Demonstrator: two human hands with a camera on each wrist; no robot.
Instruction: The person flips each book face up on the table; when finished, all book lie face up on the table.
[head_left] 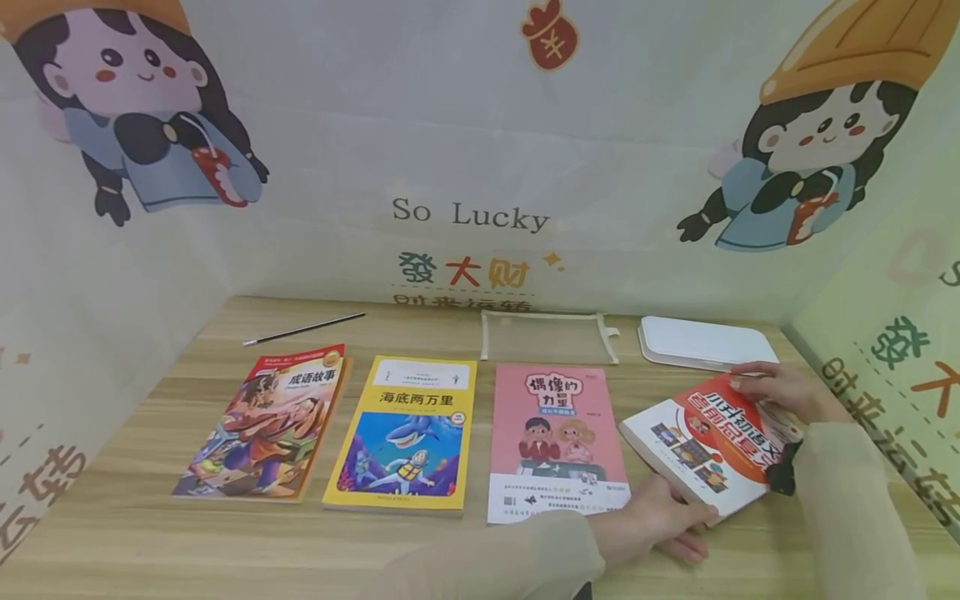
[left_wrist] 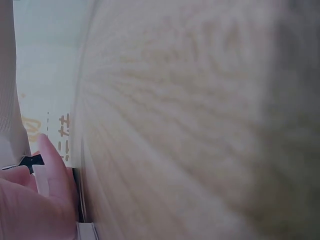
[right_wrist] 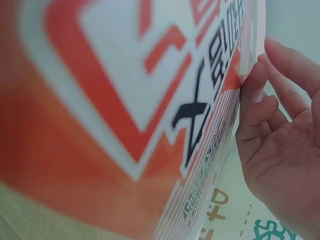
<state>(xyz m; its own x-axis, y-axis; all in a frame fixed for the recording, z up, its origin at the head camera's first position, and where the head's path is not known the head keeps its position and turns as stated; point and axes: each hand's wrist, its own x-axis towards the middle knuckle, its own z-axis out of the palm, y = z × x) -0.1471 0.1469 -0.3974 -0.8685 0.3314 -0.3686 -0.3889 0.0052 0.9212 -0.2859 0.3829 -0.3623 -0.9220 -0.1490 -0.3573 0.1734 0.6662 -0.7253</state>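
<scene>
A white and red-orange book [head_left: 693, 442] with Chinese print lies turned at an angle at the right of the table, between both hands. My left hand [head_left: 654, 521] pinches its near edge, thumb on the cover and the other fingers lower down. At the far right corner of the same book is my right hand [head_left: 787, 390], its fingertips gripping the edge. The right wrist view has the red cover close up, with the right hand [right_wrist: 285, 125] bent at the book's edge. To the left, a pink book [head_left: 551, 442] lies flat beside the held one.
A yellow book [head_left: 442, 392] and a book with a red top band [head_left: 277, 400] lie further left. Behind the books are a pencil [head_left: 303, 329], a mesh pouch [head_left: 547, 337] and a white case [head_left: 705, 342]. A printed cloth [head_left: 465, 125] encloses the table [head_left: 225, 542].
</scene>
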